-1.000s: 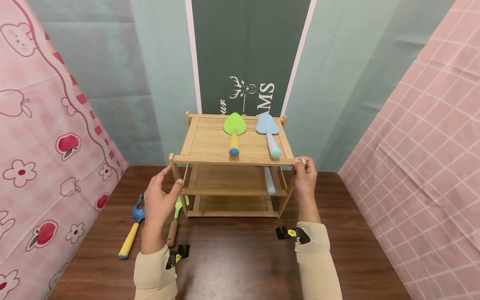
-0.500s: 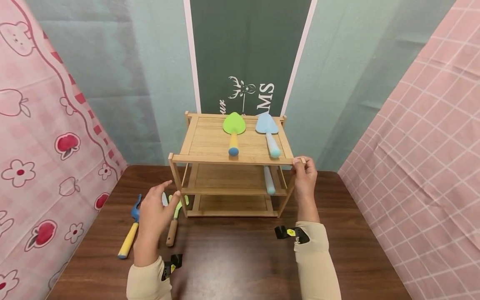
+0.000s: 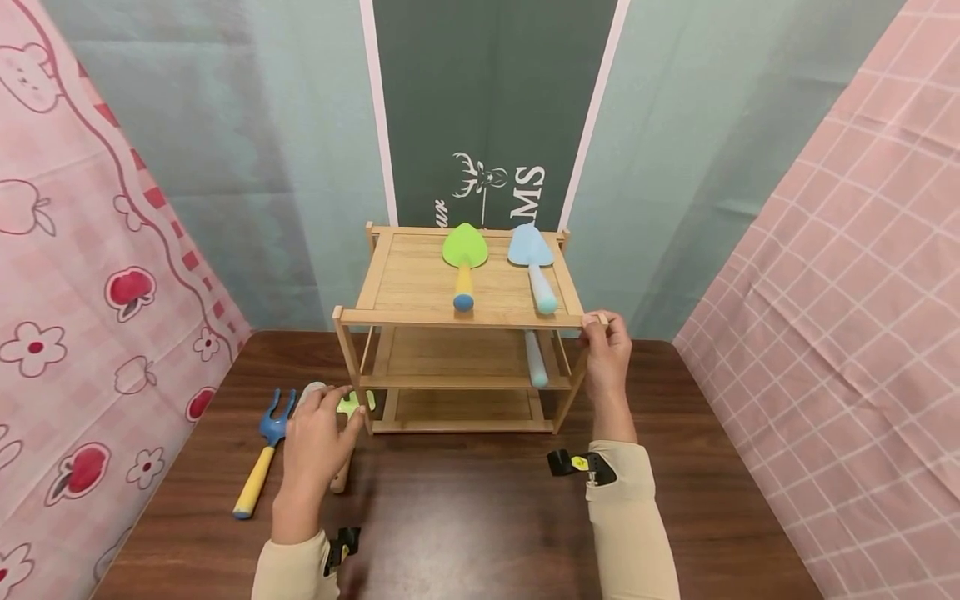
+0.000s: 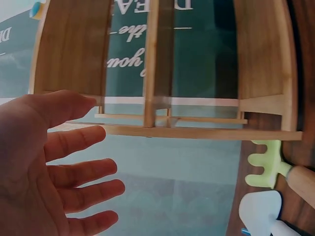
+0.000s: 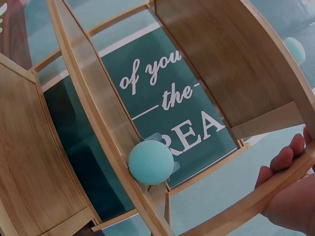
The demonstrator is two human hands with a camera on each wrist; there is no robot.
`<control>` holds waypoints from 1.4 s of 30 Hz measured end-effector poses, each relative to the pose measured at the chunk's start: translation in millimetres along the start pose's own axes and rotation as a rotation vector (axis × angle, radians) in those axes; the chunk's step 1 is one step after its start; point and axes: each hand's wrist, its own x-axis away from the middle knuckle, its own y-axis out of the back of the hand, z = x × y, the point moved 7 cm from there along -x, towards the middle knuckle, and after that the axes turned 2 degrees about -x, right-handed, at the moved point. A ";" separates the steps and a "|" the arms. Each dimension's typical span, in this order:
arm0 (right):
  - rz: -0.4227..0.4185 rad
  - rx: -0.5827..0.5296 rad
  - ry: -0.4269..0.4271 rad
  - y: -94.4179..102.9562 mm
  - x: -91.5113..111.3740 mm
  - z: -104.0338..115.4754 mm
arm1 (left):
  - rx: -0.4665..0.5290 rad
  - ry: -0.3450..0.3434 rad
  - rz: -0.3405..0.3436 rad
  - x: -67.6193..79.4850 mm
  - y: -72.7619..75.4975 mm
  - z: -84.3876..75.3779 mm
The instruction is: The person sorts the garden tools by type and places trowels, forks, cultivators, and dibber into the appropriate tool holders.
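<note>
A three-tier wooden rack (image 3: 457, 317) stands on the table. My right hand (image 3: 609, 358) grips its front right post near the top corner; the right wrist view shows fingers and palm (image 5: 295, 201) on either side of the post. My left hand (image 3: 318, 437) is beside the front left post, above some garden tools, holding nothing. In the left wrist view its fingers (image 4: 88, 172) are spread and nearly straight. Below it lie a light green rake (image 4: 266, 164) with a brown handle and a whitish blade (image 4: 261, 211), partly hidden by the hand in the head view.
On the top shelf lie a green trowel (image 3: 465, 246) with a yellow handle and a light blue trowel (image 3: 531, 247). A pale blue handle (image 3: 536, 358) shows on the middle shelf. A blue hand fork (image 3: 275, 427) lies at the table's left. Curtains surround the table.
My left hand has moved from the rack's front left post down and toward me, and its fingers now sit lower over the tools. The right hand keeps its grip on the rack.
</note>
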 end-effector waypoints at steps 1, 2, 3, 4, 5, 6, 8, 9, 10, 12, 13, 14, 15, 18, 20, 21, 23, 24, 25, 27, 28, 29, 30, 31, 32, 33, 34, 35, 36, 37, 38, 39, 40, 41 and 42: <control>-0.002 0.000 -0.002 0.2 0.1 -0.4 | -0.015 -0.006 -0.004 1.2 -0.7 0.7; -0.004 0.000 -0.003 0.4 0.2 -0.7 | -0.030 -0.009 -0.005 2.7 -1.7 1.6; -0.005 -0.001 -0.004 0.7 0.3 -0.9 | -0.044 -0.012 -0.005 4.4 -2.7 2.3; -0.007 -0.001 -0.004 1.0 0.4 -1.1 | -0.054 -0.012 -0.004 6.0 -3.9 3.1; -0.008 0.000 -0.002 1.2 0.5 -1.1 | -0.060 -0.011 -0.002 7.8 -5.4 4.0; -0.008 -0.002 -0.001 1.4 0.5 -1.0 | -0.066 -0.007 0.003 9.6 -7.0 5.0; -0.006 -0.006 0.003 1.7 0.3 -0.8 | -0.070 0.012 0.017 13.4 -10.6 7.3; -0.005 -0.008 0.004 1.5 0.4 -0.4 | -0.072 0.021 0.025 15.3 -12.3 8.4; -0.002 -0.007 0.003 1.4 0.4 -0.3 | -0.074 0.030 0.031 17.0 -14.1 9.6; 0.001 -0.002 -0.003 1.6 0.1 -0.4 | -0.081 0.041 0.038 19.4 -16.6 11.5; 0.000 0.001 -0.006 1.7 0.2 -0.2 | -0.084 0.044 0.042 20.3 -17.5 12.1; 0.001 0.004 -0.012 1.9 0.3 -0.4 | -0.091 0.042 0.044 21.1 -18.7 12.9; 0.000 0.005 -0.019 1.6 0.9 0.4 | -0.098 0.037 0.045 21.9 -19.9 13.5; 0.001 0.008 -0.029 -0.5 3.4 4.9 | -0.108 0.024 0.050 25.7 -23.1 15.7; 0.009 0.011 -0.034 -2.8 4.9 8.0 | -0.106 0.026 0.055 29.7 -26.6 18.8; 0.012 0.012 -0.033 -3.9 5.4 9.6 | -0.098 0.033 0.058 31.6 -28.3 20.5; 0.018 0.010 -0.027 -4.5 4.6 9.2 | -0.085 0.051 0.063 35.3 -32.0 24.3; 0.018 0.006 -0.024 -4.2 3.7 8.2 | -0.082 0.057 0.063 36.7 -34.1 26.1; 0.018 0.004 -0.020 -3.6 2.8 7.0 | -0.079 0.063 0.061 38.1 -36.1 27.7; 0.017 -0.004 -0.014 -2.0 1.1 4.5 | -0.078 0.070 0.053 41.0 -39.5 30.2; 0.016 -0.005 -0.011 -1.4 0.5 3.2 | -0.080 0.070 0.047 42.7 -41.0 31.1; 0.016 -0.004 -0.008 -0.7 0.1 2.2 | -0.083 0.068 0.039 44.5 -42.4 31.9; 0.016 -0.003 -0.005 -0.2 0.0 1.5 | -0.085 0.064 0.030 46.6 -43.6 32.5; 0.017 -0.001 -0.004 0.3 0.0 0.8 | -0.084 0.063 0.021 49.1 -44.9 33.0; 0.018 -0.001 -0.003 0.6 0.3 0.4 | -0.084 0.060 0.012 51.7 -46.3 33.7; 0.020 0.004 -0.001 0.9 0.7 0.0 | -0.084 0.055 0.001 54.4 -47.6 34.0; 0.023 0.007 -0.001 1.0 1.2 -0.3 | -0.082 0.050 -0.007 57.3 -49.1 34.3; 0.026 0.009 0.002 1.2 1.5 -0.4 | -0.079 0.045 -0.016 60.1 -50.6 34.6; 0.030 0.010 0.005 1.3 1.8 -0.4 | -0.072 0.043 -0.022 62.9 -52.1 34.9; 0.033 0.013 0.009 1.2 2.1 -0.4 | -0.064 0.044 -0.028 65.5 -53.5 35.4; 0.037 0.016 0.013 1.3 2.3 -0.3 | -0.056 0.043 -0.034 67.6 -54.7 35.7; 0.040 0.020 0.018 1.3 2.3 -0.2 | -0.045 0.046 -0.039 69.4 -55.6 36.1; 0.040 0.021 0.020 1.6 2.2 -0.2 | -0.034 0.051 -0.044 71.2 -56.2 36.7; 0.040 0.019 0.022 1.8 2.1 -0.2 | -0.023 0.057 -0.049 72.6 -56.6 37.7; 0.041 0.018 0.023 1.9 2.2 -0.2 | -0.012 0.065 -0.054 73.8 -56.7 38.8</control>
